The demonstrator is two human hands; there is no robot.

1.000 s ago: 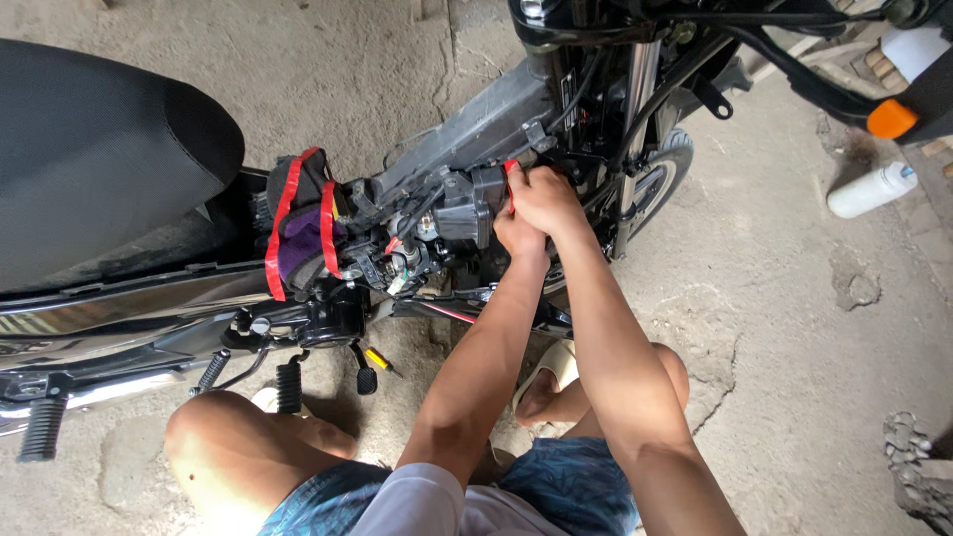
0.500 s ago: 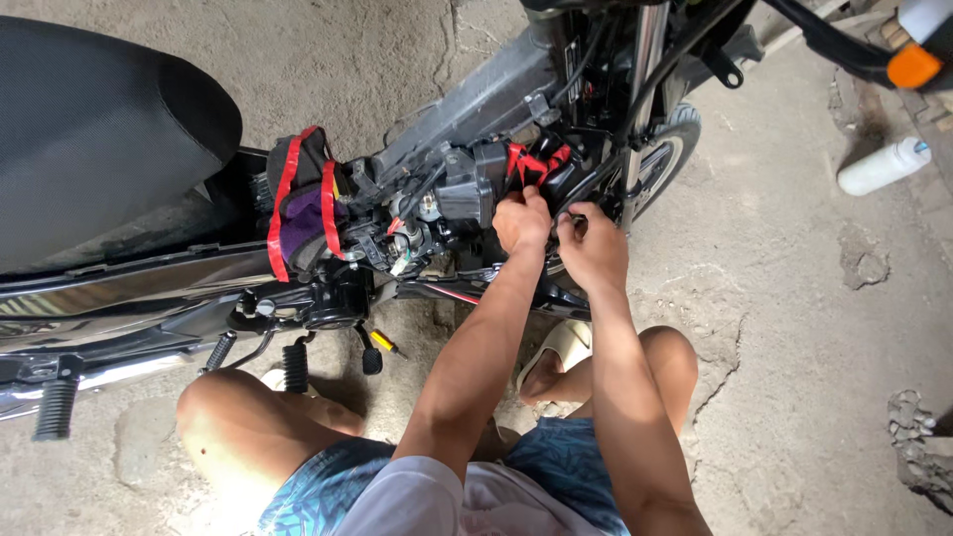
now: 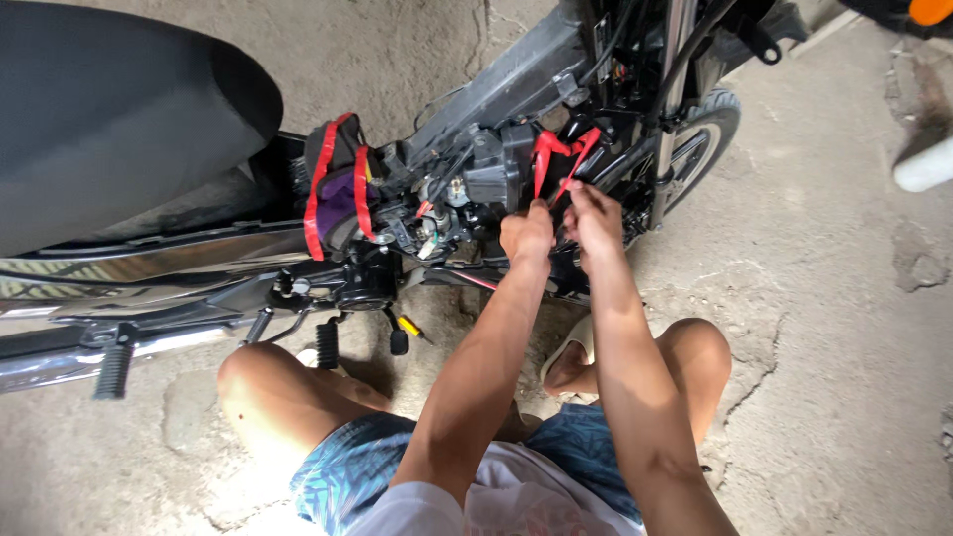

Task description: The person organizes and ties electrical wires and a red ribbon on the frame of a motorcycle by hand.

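I squat beside a stripped motorcycle (image 3: 516, 89) with its engine area exposed. A red strap (image 3: 556, 149) is looped around a black part near the front fork. My left hand (image 3: 526, 233) pinches one hanging end of that strap. Close beside it, my right hand (image 3: 596, 213) grips the other end, fingers closed. Both hands sit just below the loop, almost touching each other. A second red strap (image 3: 320, 189) wraps a purple and black bundle further left on the frame.
The black seat (image 3: 119, 109) fills the upper left. Foot pegs (image 3: 114, 369) stick out at the lower left, and a small yellow-handled tool (image 3: 412, 328) lies under the engine. The front wheel (image 3: 700, 149) stands right of my hands. A white bottle (image 3: 923, 164) lies on cracked concrete at right.
Both hands came down from the black part, drawing the red strap ends downward. The view has shifted toward the bike's front.
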